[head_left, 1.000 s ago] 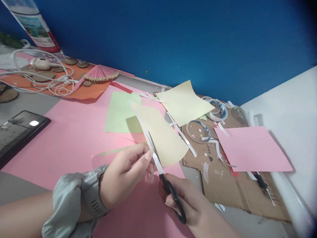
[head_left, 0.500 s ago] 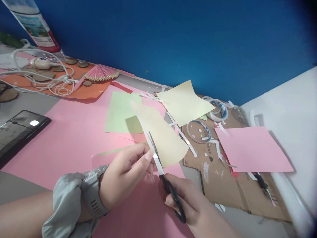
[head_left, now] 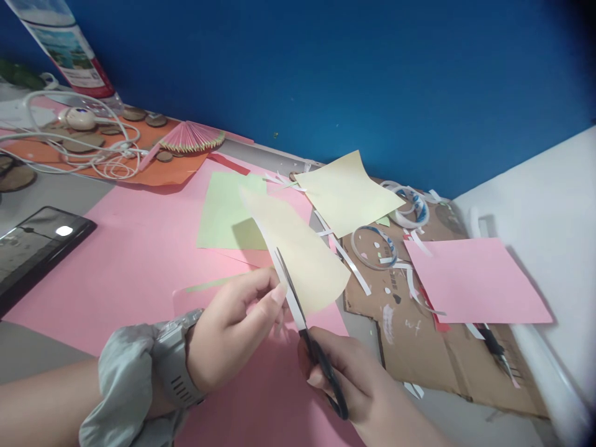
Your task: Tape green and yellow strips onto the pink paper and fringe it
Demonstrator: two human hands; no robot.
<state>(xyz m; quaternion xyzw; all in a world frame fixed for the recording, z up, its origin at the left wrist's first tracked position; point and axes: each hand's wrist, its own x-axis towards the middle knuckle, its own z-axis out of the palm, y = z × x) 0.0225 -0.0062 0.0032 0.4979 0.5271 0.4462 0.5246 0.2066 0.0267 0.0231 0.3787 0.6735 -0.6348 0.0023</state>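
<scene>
My left hand point(head_left: 233, 335), with a grey watch and grey scrunchie on the wrist, pinches the near edge of a pale yellow paper piece point(head_left: 298, 248) held above the table. My right hand point(head_left: 358, 385) grips black-handled scissors point(head_left: 307, 335); the blades point up and away, nearly closed along the paper's left edge. Under both hands lies a large pink sheet point(head_left: 130, 261).
A green sheet point(head_left: 226, 211) and a yellow sheet point(head_left: 347, 192) lie further back. To the right is brown cardboard point(head_left: 419, 335) with tape rolls point(head_left: 372, 245), white strips and a pink square point(head_left: 475, 279). A dark tablet point(head_left: 32, 248) sits left; cables and a pink paper fan point(head_left: 190, 138) lie behind.
The yellow piece and the scissors have shifted slightly left and towards me; the blades sit a little further along the paper's edge. Both hands keep their hold.
</scene>
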